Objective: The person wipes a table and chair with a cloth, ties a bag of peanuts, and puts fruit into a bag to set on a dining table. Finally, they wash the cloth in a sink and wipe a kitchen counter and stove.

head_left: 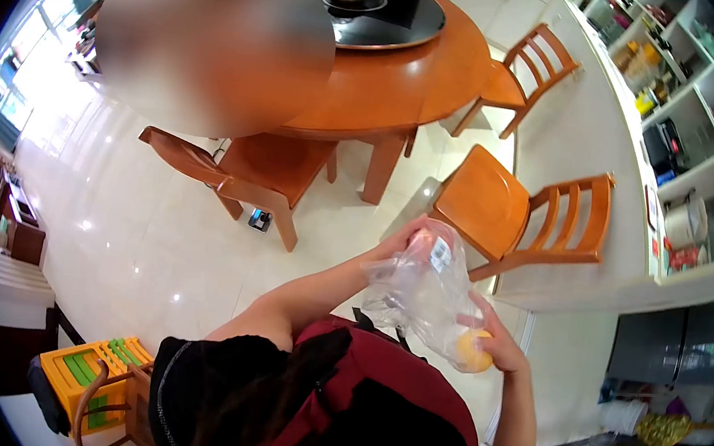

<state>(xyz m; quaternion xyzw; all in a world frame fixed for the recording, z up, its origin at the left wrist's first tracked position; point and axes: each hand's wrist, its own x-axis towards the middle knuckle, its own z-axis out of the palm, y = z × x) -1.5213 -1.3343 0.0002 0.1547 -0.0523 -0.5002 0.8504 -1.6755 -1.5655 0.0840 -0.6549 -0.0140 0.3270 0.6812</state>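
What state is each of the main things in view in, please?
Bag, clear, crumpled, off the floor
Yellow item, at the bag's lower end; inside or not, unclear
Left grip, closed on the bag's upper part
Right grip, closed on the yellow item
Near right chair, upright
Far right chair, upright
Left chair, upright
Turntable, bearing dishes
Shelves, open-fronted, stocked

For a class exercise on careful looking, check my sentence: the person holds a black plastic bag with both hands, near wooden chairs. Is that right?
Not quite: the head view shows that the plastic bag is clear, not black. The left hand and right hand do both hold it, near wooden chairs.
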